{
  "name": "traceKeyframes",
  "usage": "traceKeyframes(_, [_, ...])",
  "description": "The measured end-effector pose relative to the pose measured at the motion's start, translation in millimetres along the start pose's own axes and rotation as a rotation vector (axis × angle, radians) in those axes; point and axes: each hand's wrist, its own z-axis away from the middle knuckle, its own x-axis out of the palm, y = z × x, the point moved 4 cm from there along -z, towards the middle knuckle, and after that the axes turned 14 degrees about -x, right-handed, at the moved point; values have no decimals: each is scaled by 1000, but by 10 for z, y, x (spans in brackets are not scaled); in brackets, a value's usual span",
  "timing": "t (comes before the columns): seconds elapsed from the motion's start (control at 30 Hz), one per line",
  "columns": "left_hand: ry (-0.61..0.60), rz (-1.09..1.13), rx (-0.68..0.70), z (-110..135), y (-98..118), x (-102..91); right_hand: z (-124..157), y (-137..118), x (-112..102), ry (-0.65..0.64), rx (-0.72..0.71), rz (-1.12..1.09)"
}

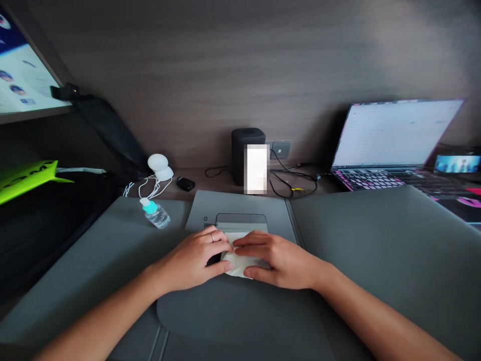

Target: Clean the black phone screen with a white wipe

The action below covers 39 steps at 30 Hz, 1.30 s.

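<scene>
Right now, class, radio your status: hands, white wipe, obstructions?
Left hand, right hand: both touching white wipe, partly covering it. Bottle off left. Nothing visibly blocking.

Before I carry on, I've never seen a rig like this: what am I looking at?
There's no machine: these are a person's bare left hand and right hand, in one picture from a head-worn camera looking forward and down. Both have fingers on a white tissue-like sheet; whether they grip or merely press it isn't clear. On the gray mat, to the left, is a small clear bottle. Farther back are a black speaker-like box and an open laptop.
</scene>
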Motion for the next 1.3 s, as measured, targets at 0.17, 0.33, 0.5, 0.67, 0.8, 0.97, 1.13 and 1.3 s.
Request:
traceKeyframes(0.17, [5,-17,-3,0,-14,0,9,18,-16,23,6,33])
traceKeyframes(0.33, [4,-29,-20,-2,-21,3,4,12,-13,3,-1,32])
traceKeyframes(0.5, [12,-32,-22,-1,-43,15,15,15,-16,5,16,28])
traceKeyframes(0.67, [19,-36,-24,0,-44,13,20,26,-10,-8,27,28])
traceKeyframes(0.8, [17,-34,-28,2,-28,14,16,27,-6,-7,26,15])
traceKeyframes(0.97, [24,-30,-22,8,-16,10,9,22,-7,3,15,15])
traceKeyframes(1.13, [4,-22,-10,8,0,5,6,16,-15,-10,18,22])
traceKeyframes(1.3, [-11,-18,13,5,21,10,10,20,-2,-24,13,28])
